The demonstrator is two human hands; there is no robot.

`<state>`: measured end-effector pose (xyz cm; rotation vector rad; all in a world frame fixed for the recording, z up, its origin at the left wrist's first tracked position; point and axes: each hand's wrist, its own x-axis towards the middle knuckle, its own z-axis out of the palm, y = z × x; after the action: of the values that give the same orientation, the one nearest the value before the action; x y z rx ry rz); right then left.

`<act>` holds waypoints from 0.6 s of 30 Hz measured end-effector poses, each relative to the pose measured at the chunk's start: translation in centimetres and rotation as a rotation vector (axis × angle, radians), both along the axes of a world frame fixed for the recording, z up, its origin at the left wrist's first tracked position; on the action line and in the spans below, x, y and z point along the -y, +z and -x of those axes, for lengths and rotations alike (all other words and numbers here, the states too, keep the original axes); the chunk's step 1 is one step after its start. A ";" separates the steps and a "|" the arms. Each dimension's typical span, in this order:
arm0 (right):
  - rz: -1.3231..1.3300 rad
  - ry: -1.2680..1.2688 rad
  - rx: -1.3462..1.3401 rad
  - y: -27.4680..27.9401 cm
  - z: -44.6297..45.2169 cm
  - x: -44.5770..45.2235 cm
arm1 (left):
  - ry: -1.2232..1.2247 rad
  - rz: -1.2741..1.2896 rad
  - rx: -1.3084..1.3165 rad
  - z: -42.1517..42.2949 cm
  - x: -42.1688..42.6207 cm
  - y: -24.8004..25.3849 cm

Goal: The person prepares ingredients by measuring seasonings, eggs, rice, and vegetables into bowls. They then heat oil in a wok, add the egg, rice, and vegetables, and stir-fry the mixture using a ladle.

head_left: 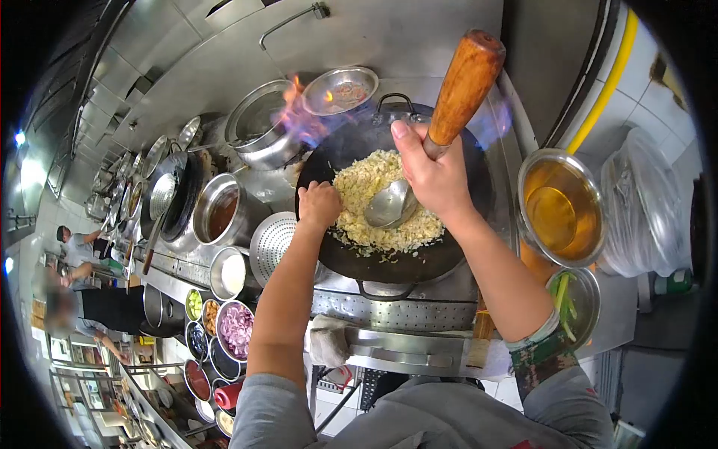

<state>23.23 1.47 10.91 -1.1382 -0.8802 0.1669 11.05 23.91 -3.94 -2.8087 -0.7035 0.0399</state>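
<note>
My right hand (439, 176) is closed round a ladle (391, 204), near where its metal shaft meets the thick wooden handle (470, 75). The ladle's bowl rests in a heap of pale yellow-white chopped food, perhaps rice (366, 176), with green bits. This food lies in a large black wok (449, 247). Over the wok's left side, my left hand (319, 203) is held with its fingers curled in and its back toward me. Whatever those fingers hold, if anything, is hidden. Flames (299, 120) rise beyond the wok's far left rim.
Left of the wok stand a perforated strainer (273, 243), a pot of brown sauce (223, 217) and several ingredient bowls, one with chopped purple onion (237, 329). To the right are a bowl of yellow oil (553, 213) and green stalks (565, 303). Other people (78, 247) are far left.
</note>
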 end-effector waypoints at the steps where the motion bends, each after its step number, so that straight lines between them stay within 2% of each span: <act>1: -0.004 0.000 -0.010 -0.1 0.0 0.0 | 0.002 0.019 0.013 -0.1 0.0 0.2; 6: -0.005 -0.005 -0.060 -0.4 0.3 0.5 | 0.011 0.142 0.087 0.2 1.0 4.1; 10: -0.001 -0.041 -0.001 -0.6 0.9 -0.1 | 0.003 -0.006 -0.136 0.3 0.3 0.4; 11: 0.002 -0.040 -0.005 -0.6 1.0 0.0 | -0.001 0.012 -0.098 0.3 -0.2 -0.6; 14: 0.061 -0.021 -0.131 -0.9 0.8 0.7 | -0.011 0.034 -0.011 0.3 -0.3 0.5; 18: 0.018 -0.022 -0.134 -1.5 0.7 0.9 | -0.017 0.139 0.063 1.0 0.3 3.8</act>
<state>22.49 0.55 9.42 -1.1399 -0.7485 0.2305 10.01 23.65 -0.14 -2.9600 -0.7171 -0.0030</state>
